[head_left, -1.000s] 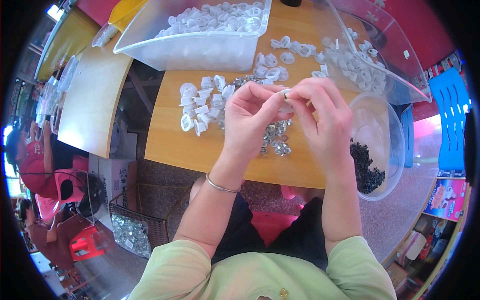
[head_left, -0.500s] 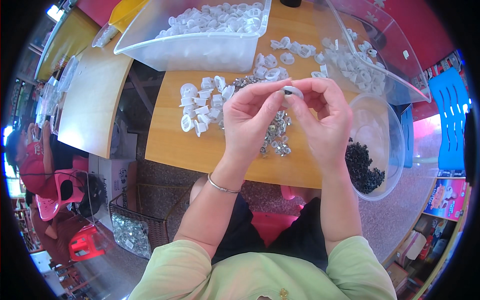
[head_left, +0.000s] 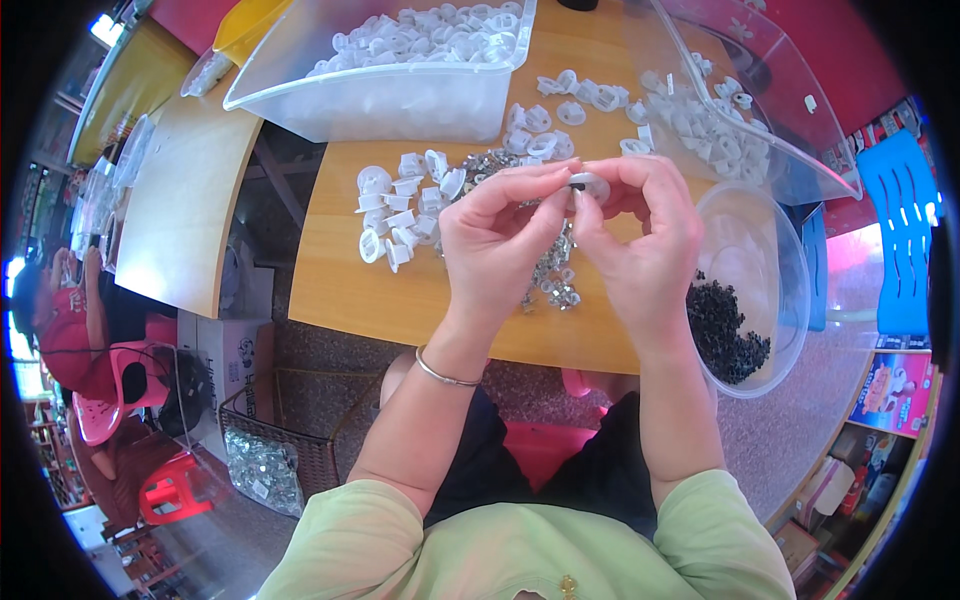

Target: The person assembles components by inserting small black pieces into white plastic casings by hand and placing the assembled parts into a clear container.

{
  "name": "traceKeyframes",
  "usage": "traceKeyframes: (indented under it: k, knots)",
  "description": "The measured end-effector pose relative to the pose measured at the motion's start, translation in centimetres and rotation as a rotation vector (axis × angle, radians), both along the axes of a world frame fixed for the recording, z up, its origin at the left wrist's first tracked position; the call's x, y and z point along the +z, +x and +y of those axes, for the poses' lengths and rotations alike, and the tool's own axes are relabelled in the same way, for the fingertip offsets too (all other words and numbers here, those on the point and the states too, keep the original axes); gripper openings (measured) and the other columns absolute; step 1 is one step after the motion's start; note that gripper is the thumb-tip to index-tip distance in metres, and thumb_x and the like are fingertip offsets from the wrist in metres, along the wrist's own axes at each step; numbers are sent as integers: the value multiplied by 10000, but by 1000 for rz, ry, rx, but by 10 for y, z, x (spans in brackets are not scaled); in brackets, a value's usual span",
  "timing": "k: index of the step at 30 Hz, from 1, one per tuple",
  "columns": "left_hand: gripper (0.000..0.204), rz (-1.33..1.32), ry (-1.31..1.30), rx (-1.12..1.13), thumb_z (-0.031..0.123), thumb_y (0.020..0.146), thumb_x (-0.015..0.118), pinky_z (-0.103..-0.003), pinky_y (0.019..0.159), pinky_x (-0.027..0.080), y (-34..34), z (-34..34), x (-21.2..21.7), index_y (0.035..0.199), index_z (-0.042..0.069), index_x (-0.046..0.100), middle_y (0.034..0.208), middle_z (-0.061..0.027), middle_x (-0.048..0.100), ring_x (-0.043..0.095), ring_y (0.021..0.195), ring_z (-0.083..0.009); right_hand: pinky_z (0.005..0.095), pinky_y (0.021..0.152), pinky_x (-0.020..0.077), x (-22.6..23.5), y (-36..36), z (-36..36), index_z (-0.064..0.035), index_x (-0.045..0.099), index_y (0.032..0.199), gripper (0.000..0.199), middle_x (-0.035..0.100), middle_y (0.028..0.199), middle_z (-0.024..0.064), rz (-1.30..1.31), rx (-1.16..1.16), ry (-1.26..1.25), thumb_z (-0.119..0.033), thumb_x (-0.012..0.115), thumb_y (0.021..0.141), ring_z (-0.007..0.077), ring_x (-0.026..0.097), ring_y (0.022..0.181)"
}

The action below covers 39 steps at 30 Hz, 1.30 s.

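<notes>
Hidden bits: the left hand [head_left: 495, 240] covers part of the small metal pieces [head_left: 548, 275] at the centre of the frame, and the fingertips cover much of the white round piece [head_left: 596, 186].
Cut off: the large translucent bin [head_left: 400, 105], heaped with white parts [head_left: 435, 40], runs past the top edge.
Left fingers: curled with a narrow gap, thumb and index tips pinching the left side of the white round piece.
Right fingers: the right hand [head_left: 645, 235] closes likewise on its other side, thumb below, index above.
White piece: held up between both hands, just above the middle of the frame, over the wooden surface [head_left: 400, 305].
Its direction: a tilted oval, the long axis apparently sloping gently down to the right; a dark spot on its left part shows between the thumbs, too small to make out.
Black parts: a heap [head_left: 735, 345] in the round clear tub [head_left: 790, 270], right of the right wrist.
Loose white pieces: a cluster [head_left: 400, 215] left of the left hand.
</notes>
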State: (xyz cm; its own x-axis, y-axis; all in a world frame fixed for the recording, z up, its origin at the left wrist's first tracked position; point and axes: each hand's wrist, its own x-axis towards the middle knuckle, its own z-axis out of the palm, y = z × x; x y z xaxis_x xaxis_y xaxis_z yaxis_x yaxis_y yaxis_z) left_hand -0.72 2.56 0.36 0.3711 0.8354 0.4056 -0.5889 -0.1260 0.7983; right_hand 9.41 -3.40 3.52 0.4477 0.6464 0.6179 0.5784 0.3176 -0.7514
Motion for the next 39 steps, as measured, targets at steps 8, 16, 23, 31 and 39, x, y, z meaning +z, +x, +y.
traceKeyframes:
  k: [8,16,23,31,39]
  knots:
    - [175,14,13,18,-99,782,579,-255,797,494,2,-3,-1,934,-34,635,1003,-142,621,598,921,-160,237,560,486,-1,-2,-2,-43,590,836,210,559,793,54,-156,-115,-16,13,666,648,122,572,609]
    - [138,-19,-109,-21,-50,820,569,-253,797,486,2,-1,0,946,-36,625,1042,-142,608,586,923,-143,246,581,498,-5,4,3,-37,583,813,192,567,854,64,-103,-50,81,27,684,663,140,579,664]
    - [147,-62,-104,-31,-68,822,553,-255,810,482,3,-2,2,955,-41,609,1057,-155,597,580,942,-151,249,618,514,-4,2,3,-32,592,822,198,575,868,71,-121,-35,99,41,686,664,148,589,718]
    - [170,16,80,91,-99,803,559,-230,773,492,2,-3,1,949,-35,618,1041,-143,606,587,924,-143,244,648,521,-3,4,2,-14,612,803,169,596,857,72,-16,-6,61,35,697,665,140,611,731]
    - [193,118,231,193,-118,770,581,-203,691,501,3,-4,-1,935,-29,631,1016,-135,616,599,883,-130,244,670,528,-2,6,0,-7,630,785,146,614,869,76,86,20,42,47,686,662,142,622,753]
